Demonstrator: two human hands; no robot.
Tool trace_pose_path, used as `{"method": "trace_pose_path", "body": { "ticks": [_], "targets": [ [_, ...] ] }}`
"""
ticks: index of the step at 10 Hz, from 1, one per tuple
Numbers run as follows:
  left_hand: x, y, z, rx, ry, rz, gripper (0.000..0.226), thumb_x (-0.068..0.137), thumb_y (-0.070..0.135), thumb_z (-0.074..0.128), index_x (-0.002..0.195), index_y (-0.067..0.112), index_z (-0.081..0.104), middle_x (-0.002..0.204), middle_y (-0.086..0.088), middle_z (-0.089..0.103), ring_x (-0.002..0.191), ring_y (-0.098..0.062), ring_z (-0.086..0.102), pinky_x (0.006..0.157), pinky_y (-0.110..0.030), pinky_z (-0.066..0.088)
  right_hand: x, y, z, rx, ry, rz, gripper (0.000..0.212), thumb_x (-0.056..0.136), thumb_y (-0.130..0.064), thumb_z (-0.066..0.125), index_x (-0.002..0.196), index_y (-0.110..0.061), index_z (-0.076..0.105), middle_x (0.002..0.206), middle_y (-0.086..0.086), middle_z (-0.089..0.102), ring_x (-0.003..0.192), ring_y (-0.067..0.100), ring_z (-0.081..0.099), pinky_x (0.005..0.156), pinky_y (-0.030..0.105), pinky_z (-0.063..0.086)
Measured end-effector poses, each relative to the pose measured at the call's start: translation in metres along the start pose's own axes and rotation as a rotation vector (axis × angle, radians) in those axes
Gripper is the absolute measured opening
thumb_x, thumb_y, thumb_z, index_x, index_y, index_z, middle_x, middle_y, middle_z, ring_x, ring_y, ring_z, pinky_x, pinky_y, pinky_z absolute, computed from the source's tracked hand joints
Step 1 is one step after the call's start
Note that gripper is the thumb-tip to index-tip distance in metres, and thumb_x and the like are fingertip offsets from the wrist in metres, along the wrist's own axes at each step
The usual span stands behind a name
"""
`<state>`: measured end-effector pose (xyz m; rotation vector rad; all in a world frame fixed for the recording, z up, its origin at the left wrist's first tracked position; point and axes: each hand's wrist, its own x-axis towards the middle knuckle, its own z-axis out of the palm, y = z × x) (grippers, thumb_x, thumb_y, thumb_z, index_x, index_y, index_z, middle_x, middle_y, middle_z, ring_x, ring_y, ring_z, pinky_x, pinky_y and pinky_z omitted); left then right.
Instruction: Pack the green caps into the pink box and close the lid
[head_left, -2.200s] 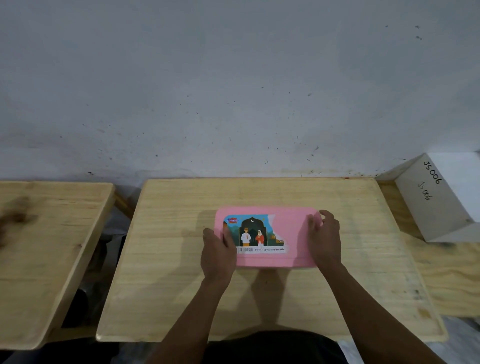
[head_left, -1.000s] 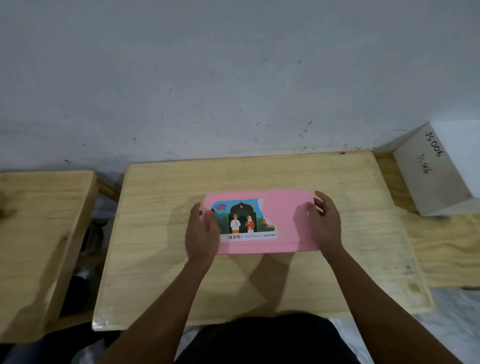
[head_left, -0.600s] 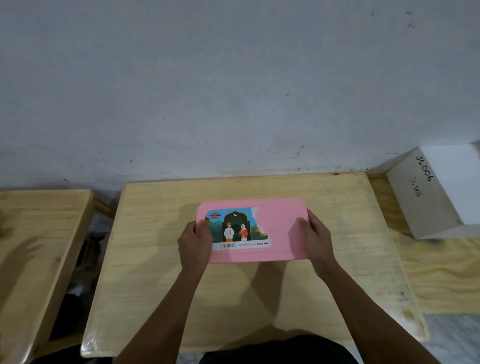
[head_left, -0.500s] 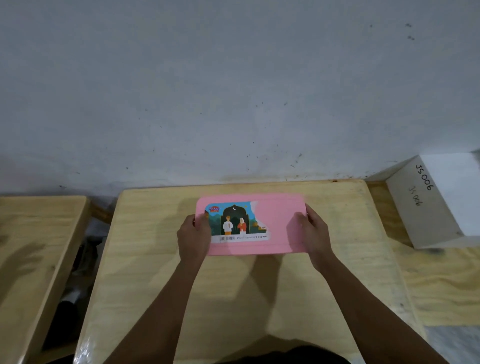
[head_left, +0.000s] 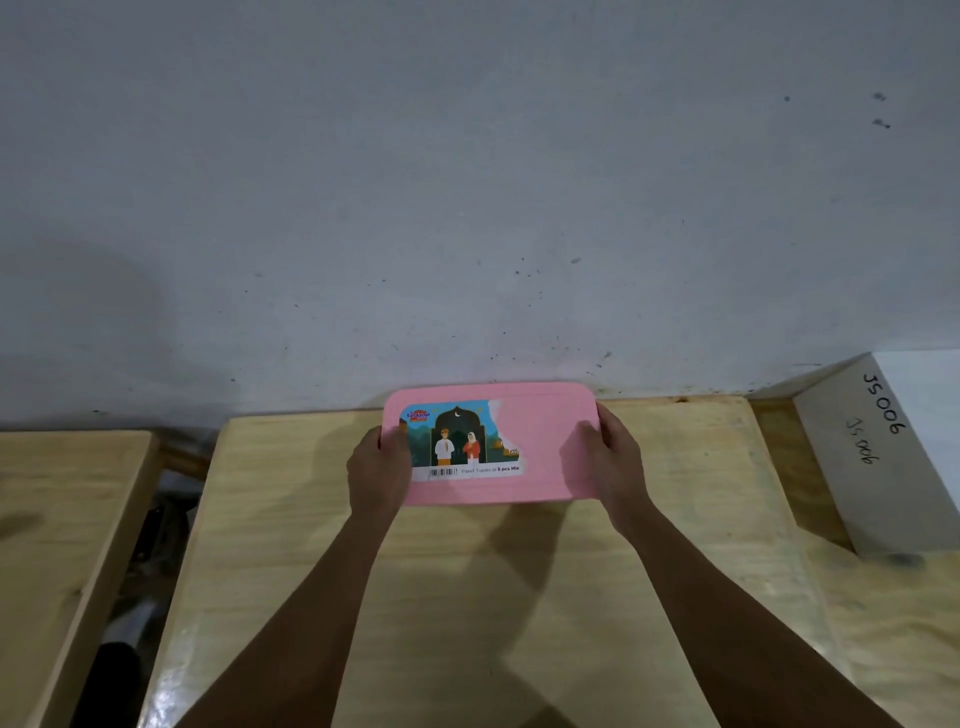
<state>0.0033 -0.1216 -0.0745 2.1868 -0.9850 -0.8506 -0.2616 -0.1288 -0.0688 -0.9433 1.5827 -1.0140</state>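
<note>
The pink box is closed, with a partly torn colourful sticker on its lid. Both hands hold it up off the wooden table, its far edge tipped toward the wall. My left hand grips the box's left end, thumb on the lid. My right hand grips the right end, thumb on top as well. No green caps are visible; the inside of the box is hidden by the lid.
A white block marked "JS 006" lies on the wooden surface at the right. A second wooden table stands at the left across a dark gap. A grey wall rises right behind the table.
Both hands shifted from resting on the box's ends to gripping them, then lifted the box off the table and carried it away from me toward the wall.
</note>
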Motion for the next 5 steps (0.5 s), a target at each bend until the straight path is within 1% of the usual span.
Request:
{"method": "trace_pose_path", "body": {
  "ticks": [1, 2, 3, 4, 5],
  "targets": [
    [-0.003, 0.003, -0.003, 0.002, -0.014, 0.015, 0.036, 0.095, 0.038, 0.040, 0.095, 0.013, 0.066, 0.089, -0.006, 0.069, 0.082, -0.026, 0.065, 0.074, -0.039, 0.056, 0.004, -0.004, 0.000, -0.064, -0.010, -0.021, 0.027, 0.098, -0.015, 0.046, 0.117, -0.023, 0.063, 0.099, -0.011, 0.066, 0.086, 0.003, 0.059, 0.069, 0.021, 0.048],
    [0.000, 0.008, -0.008, -0.035, -0.085, 0.031, 0.031, 0.095, 0.030, 0.042, 0.090, 0.012, 0.066, 0.087, -0.007, 0.069, 0.082, -0.027, 0.065, 0.069, -0.037, 0.053, 0.013, -0.005, 0.001, -0.199, -0.011, -0.040, 0.023, 0.098, -0.015, 0.043, 0.111, -0.016, 0.062, 0.093, -0.005, 0.064, 0.083, 0.012, 0.058, 0.065, 0.027, 0.046],
    [-0.002, 0.023, -0.022, -0.077, -0.226, -0.058, 0.025, 0.094, 0.022, 0.042, 0.091, 0.016, 0.066, 0.088, -0.004, 0.068, 0.083, -0.024, 0.064, 0.067, -0.030, 0.049, 0.018, -0.011, 0.002, -0.368, -0.041, 0.020, 0.025, 0.096, -0.013, 0.037, 0.105, -0.007, 0.060, 0.099, 0.011, 0.065, 0.094, 0.032, 0.061, 0.076, 0.037, 0.047],
    [0.000, 0.035, -0.033, -0.025, -0.299, -0.042, 0.023, 0.095, 0.025, 0.044, 0.105, 0.015, 0.063, 0.110, -0.012, 0.068, 0.098, -0.029, 0.064, 0.085, -0.038, 0.050, 0.021, -0.026, 0.001, -0.499, -0.073, 0.029, 0.036, 0.097, -0.019, 0.041, 0.129, -0.007, 0.053, 0.130, 0.015, 0.058, 0.120, 0.034, 0.054, 0.097, 0.040, 0.042],
    [-0.011, 0.061, -0.050, 0.091, -0.280, 0.052, 0.046, 0.094, 0.030, 0.054, 0.133, 0.006, 0.050, 0.134, -0.012, 0.054, 0.119, -0.030, 0.055, 0.094, -0.029, 0.044, 0.011, -0.062, 0.001, -0.552, -0.143, -0.036, 0.045, 0.098, -0.027, 0.048, 0.140, -0.010, 0.047, 0.147, 0.009, 0.045, 0.133, 0.026, 0.044, 0.107, 0.034, 0.033]
  ]
}}
